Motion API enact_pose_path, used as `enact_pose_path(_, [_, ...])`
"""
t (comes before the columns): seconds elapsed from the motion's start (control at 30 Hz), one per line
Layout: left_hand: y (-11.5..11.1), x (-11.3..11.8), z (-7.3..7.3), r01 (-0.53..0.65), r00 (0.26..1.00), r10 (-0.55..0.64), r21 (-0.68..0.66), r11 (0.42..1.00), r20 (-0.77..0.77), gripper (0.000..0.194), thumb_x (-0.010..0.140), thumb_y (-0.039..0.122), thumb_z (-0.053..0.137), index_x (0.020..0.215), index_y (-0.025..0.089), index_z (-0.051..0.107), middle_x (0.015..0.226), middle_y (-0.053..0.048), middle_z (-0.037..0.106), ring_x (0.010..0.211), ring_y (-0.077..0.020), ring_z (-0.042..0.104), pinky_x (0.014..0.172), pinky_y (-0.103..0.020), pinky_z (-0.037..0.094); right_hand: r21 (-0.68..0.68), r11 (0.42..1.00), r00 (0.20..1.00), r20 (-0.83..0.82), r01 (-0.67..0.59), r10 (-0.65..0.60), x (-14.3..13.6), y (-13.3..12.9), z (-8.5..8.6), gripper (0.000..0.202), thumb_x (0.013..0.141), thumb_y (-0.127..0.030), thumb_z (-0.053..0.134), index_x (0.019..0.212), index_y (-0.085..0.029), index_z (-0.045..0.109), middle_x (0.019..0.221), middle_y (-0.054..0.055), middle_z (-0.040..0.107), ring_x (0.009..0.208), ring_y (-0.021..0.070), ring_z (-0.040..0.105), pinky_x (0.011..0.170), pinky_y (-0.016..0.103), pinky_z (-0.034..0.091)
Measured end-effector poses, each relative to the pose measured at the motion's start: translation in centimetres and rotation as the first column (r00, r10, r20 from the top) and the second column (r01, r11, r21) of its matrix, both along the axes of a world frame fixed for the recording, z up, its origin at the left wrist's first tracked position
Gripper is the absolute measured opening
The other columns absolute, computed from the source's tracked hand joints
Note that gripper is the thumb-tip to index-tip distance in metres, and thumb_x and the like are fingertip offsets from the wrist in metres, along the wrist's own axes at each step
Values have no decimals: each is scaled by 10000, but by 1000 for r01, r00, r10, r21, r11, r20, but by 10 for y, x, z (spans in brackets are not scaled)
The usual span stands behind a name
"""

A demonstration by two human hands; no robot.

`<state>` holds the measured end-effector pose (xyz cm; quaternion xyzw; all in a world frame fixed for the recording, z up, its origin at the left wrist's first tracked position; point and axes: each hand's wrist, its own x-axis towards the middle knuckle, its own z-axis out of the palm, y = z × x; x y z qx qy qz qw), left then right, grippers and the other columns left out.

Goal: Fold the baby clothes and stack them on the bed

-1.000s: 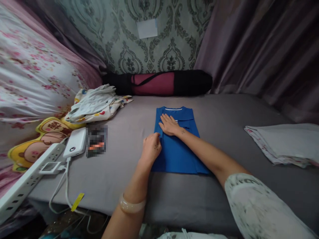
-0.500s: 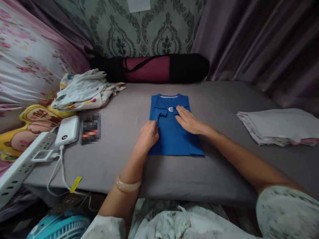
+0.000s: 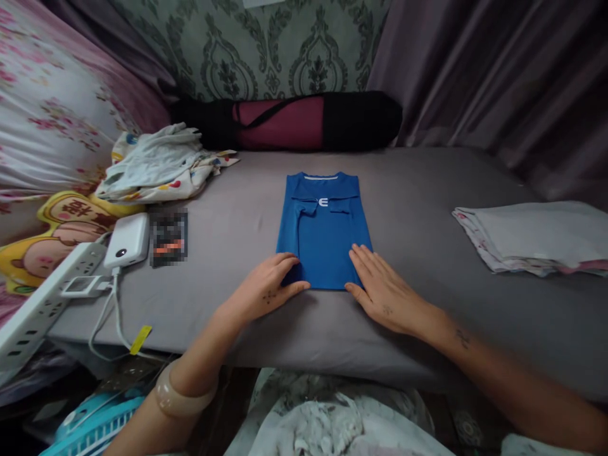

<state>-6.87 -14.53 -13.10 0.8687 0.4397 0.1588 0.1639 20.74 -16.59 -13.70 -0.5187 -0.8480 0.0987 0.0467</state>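
A blue shirt (image 3: 325, 244) lies face down or folded in on itself on the bed, its sides and sleeves turned inward and its neckline at the far end. White lettering shows partly between the folds. My left hand (image 3: 268, 285) rests at the shirt's near left corner, thumb apart from the slightly bent fingers. Over the near right corner lies my right hand (image 3: 384, 291), fingers stretched out and thumb spread. Both hands touch the cloth without gripping it. A pale bangle (image 3: 183, 396) circles my left forearm.
Folded white cloth (image 3: 536, 234) lies at right, a pile of clothes (image 3: 154, 161) at back left. A black and maroon bag (image 3: 280, 123) lines the wall. Left are a power bank (image 3: 127, 239), power strip (image 3: 57, 294), plush pillow (image 3: 52, 247) and blurred item (image 3: 168, 237); a blue fan (image 3: 97, 424) stands below.
Both hands have moved down to the shirt's near corners. My left hand has let go of the left sleeve fold and opened. The right side fold now lies further inward.
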Motion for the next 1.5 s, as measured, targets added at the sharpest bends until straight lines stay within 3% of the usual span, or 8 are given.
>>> enact_pose_path(0.17, [5, -6, -2, 95, 989, -93, 7, 995, -111, 573, 905, 566, 477, 1320, 173, 495, 1362, -153, 491, 1234, -274, 496, 1033, -424, 432, 80, 996, 999, -3, -49, 49, 1, -5, -8, 652, 970, -497, 345, 1479, -90, 333, 1535, 193, 306, 1426, 299, 264, 1149, 490, 293])
enact_pose_path(0.37, [11, 1, 3, 169, 948, -145, 64, 983, -283, 451, 944, 472, 453, 1240, 149, 560, 1145, -137, 585, 1074, -261, 562, 935, -403, 484, 129, 989, 996, -39, -79, 85, 1, 1, 5, 552, 948, -445, 439, 1407, -139, 447, 1302, 189, 529, 1191, 319, 500, 972, 488, 477])
enact_pose_path(0.5, [7, 6, 10, 204, 887, -160, 57, 977, -433, 262, 954, 225, 431, 1141, 142, 595, 1075, -137, 626, 1032, -267, 586, 878, -390, 499, 134, 976, 985, 6, -172, 173, 6, 5, 13, 528, 931, -447, 480, 1360, -141, 495, 1232, 177, 565, 1121, 316, 532, 915, 461, 505])
enact_pose_path(0.7, [8, 0, 18, 197, 911, -183, 1, 980, -369, 486, 811, 26, 440, 1272, 170, 493, 1210, -122, 608, 1127, -251, 562, 889, -351, 500, 112, 968, 975, 24, -223, 222, 15, 6, 19, 514, 900, -217, 446, 1402, -112, 438, 1286, 169, 571, 1170, 290, 533, 929, 430, 512])
enact_pose_path(0.97, [23, -20, 0, 0, 1000, -2, -83, 997, -14, 319, 840, 169, 471, 1126, 233, 597, 1095, -67, 662, 1011, -213, 614, 898, -345, 477, 88, 981, 971, -151, -172, 184, 32, 21, 11, 554, 824, -116, 429, 1372, -163, 491, 1232, 121, 640, 1101, 245, 609, 926, 409, 514])
enact_pose_path(1.17, [36, -20, -3, -234, 947, 285, -288, 929, 148, 252, 879, 378, 468, 914, 206, 649, 711, 8, 618, 633, -134, 535, 627, -241, 425, -71, 994, 936, -335, 86, -105, 32, 42, 15, 389, 854, -233, 453, 1182, -242, 661, 916, 19, 743, 757, 182, 686, 728, 299, 527])
enact_pose_path(1.33, [52, -13, -8, -355, 891, 418, -301, 885, 178, 281, 851, 405, 473, 711, 179, 564, 575, 40, 469, 555, -106, 411, 526, -215, 301, -135, 956, 855, -426, 262, -295, 29, 57, 6, 348, 853, -347, 493, 1092, -191, 690, 719, 13, 699, 595, 170, 617, 606, 285, 481])
enact_pose_path(1.5, [59, -1, -8, -446, 880, 469, -207, 871, 76, 260, 855, 341, 456, 640, 197, 478, 544, 36, 437, 532, -114, 401, 525, -237, 267, -59, 935, 842, -417, 351, -342, 27, 64, -7, 335, 876, -355, 487, 1097, -186, 673, 767, 46, 704, 694, 201, 649, 662, 307, 484])
